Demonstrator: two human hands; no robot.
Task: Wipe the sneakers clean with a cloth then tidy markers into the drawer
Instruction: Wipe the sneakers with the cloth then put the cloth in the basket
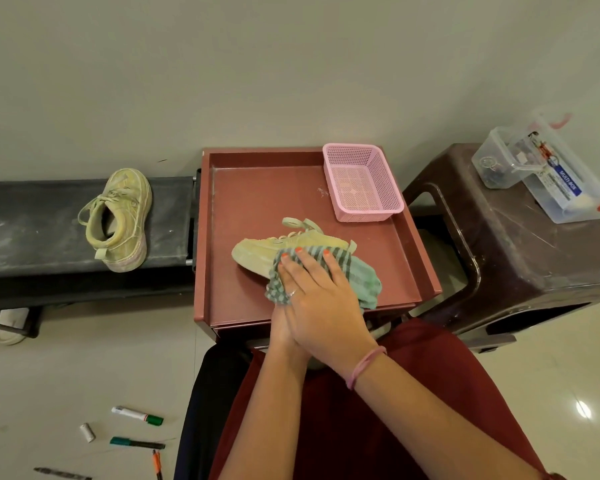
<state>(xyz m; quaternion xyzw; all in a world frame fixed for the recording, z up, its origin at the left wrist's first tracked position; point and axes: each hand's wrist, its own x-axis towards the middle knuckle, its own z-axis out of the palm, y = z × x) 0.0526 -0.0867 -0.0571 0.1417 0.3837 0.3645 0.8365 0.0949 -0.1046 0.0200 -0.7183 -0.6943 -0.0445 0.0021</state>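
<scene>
Pale-green canvas sneaker (284, 252) on red-brown tray (257, 188), under striped green cloth (357, 275) pressed by right hand (321, 299), fingers flat; left hand (280, 329) mostly hidden, fingers untellable; pink mesh basket (362, 181) beside.

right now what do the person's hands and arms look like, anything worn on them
Both forearms are bare, with no sleeves in view. The right hand has orange-painted nails, and a pink band circles its wrist. The left hand, mostly hidden under the right, shows a thin ring on one finger.
</scene>
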